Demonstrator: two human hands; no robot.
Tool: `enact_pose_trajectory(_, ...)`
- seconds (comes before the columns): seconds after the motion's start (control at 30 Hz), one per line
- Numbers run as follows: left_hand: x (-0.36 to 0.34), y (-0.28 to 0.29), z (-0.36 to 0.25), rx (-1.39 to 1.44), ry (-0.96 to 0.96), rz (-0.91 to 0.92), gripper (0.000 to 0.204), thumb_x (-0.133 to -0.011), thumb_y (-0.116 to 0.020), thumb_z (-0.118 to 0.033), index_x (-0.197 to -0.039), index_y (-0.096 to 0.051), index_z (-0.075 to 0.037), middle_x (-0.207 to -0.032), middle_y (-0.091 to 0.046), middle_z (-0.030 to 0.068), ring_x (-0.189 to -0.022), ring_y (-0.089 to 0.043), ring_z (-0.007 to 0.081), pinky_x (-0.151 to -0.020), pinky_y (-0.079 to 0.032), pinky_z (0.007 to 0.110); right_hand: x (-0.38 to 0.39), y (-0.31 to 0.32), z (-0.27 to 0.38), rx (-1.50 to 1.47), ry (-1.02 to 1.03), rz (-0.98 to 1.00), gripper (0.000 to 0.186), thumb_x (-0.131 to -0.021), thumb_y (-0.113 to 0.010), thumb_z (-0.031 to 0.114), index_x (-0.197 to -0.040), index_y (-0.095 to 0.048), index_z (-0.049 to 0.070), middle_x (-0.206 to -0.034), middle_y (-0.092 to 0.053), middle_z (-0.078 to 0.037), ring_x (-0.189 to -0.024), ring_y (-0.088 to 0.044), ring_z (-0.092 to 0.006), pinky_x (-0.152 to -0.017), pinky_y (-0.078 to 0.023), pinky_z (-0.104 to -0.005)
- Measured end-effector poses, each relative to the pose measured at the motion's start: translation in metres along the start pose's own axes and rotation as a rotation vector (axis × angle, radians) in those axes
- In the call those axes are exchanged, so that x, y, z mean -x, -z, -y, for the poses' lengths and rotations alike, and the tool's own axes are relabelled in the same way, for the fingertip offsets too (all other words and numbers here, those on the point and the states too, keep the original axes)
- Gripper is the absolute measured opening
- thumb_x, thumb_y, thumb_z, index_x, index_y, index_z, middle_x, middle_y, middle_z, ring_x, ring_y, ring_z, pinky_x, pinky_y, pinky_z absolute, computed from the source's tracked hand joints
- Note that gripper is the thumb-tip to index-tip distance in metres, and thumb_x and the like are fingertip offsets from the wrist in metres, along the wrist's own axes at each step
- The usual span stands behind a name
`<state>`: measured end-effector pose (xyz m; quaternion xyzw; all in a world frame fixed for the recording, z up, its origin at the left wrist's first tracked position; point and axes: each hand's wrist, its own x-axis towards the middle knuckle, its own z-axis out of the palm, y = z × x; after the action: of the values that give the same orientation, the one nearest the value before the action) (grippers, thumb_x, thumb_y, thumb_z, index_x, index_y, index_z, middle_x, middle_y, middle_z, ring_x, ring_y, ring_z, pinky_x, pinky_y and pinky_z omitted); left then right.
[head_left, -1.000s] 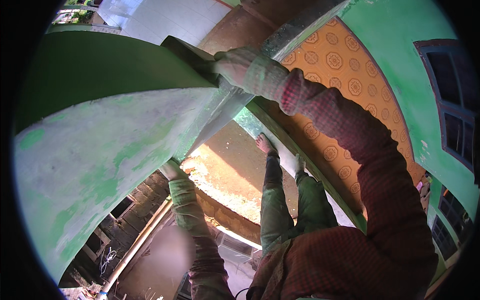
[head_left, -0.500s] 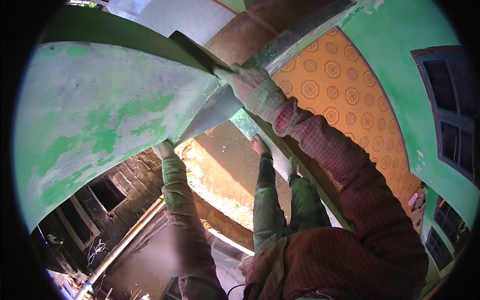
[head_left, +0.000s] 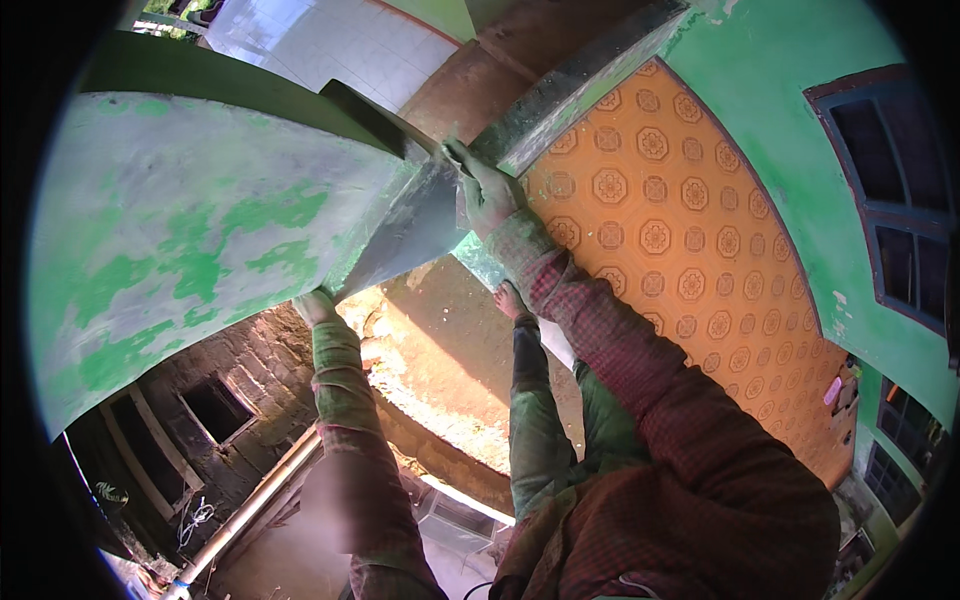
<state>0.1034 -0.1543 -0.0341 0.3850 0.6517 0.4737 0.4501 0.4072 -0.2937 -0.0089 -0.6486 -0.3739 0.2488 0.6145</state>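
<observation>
A patchy wall section (head_left: 200, 210) with white and green peeling paint fills the left, and its grey narrow face (head_left: 408, 222) turns toward the middle. At that face's upper corner, my right hand (head_left: 488, 195) is raised with its fingers closed around a small dark flat piece (head_left: 455, 152), whose kind I cannot make out. My left hand (head_left: 316, 306) grips the lower edge of the wall section, with its fingertips partly hidden. Both sleeves look dusty. My bare foot (head_left: 509, 299) shows below, between the arms.
An orange patterned tile floor (head_left: 655, 235) spreads to the right, beside a green wall with a dark-framed window (head_left: 890, 190). A dark ledge end (head_left: 375, 115) juts out over the wall section's top. Lower left are a pale pole (head_left: 255, 500) and a rough brick wall (head_left: 270, 365).
My right hand has turned more upright at the corner, and the dark piece in it shows more plainly. My left hand stays on the lower edge. The whole view has shifted slightly.
</observation>
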Motion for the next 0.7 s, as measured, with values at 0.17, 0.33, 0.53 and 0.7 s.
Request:
enact_pose_trajectory(0.17, -0.007, 0.004, 0.011, -0.007, -0.024, -0.072, 0.021, -0.099, -0.055, -0.022, -0.082, -0.062, -0.011, -0.063, -0.048, -0.0032, -0.048, -0.038, 0.0077, -0.044, -0.027, 0.028, 0.007, 0.007, -0.009, 0.085, -0.063, -0.091, 0.036, -0.100, -0.050, 0.006, -0.134, -0.061, 0.006, -0.118, -0.070, -0.019, -0.108, -0.068, -0.0365, -0.089, -0.055, -0.0401)
enact_pose_trajectory(0.33, -0.028, 0.023, 0.022, -0.043, -0.042, -0.027, 0.029, -0.099, -0.055, -0.033, -0.097, -0.068, -0.007, -0.069, -0.053, -0.0012, -0.053, -0.041, 0.0114, -0.053, -0.048, 0.045, -0.017, -0.013, 0.000, 0.245, -0.020, 0.103, 0.030, -0.098, -0.053, 0.007, -0.126, -0.065, 0.005, -0.107, -0.071, -0.020, -0.099, -0.068, -0.0396, -0.082, -0.055, -0.0434)
enact_pose_trajectory(0.53, -0.017, 0.014, 0.016, -0.084, -0.019, 0.017, 0.023, -0.097, -0.055, -0.024, -0.088, -0.067, -0.007, -0.066, -0.053, -0.0004, -0.051, -0.044, 0.0110, -0.045, -0.031, 0.031, -0.010, -0.003, -0.007, 0.186, 0.135, 0.015, 0.026, -0.098, -0.055, 0.017, -0.118, -0.068, 0.005, -0.097, -0.071, -0.021, -0.090, -0.068, -0.0421, -0.076, -0.054, -0.0471)
enact_pose_trajectory(0.7, -0.016, 0.007, 0.014, -0.002, -0.023, 0.001, 0.029, -0.098, -0.055, -0.029, -0.101, -0.064, -0.001, -0.068, -0.056, 0.0040, -0.054, -0.050, 0.0132, -0.047, -0.039, 0.031, -0.023, 0.003, 0.056, 0.431, 0.095, 0.192, 0.030, -0.098, -0.053, 0.011, -0.125, -0.066, 0.006, -0.101, -0.072, -0.016, -0.095, -0.071, -0.0316, -0.084, -0.057, -0.0419)
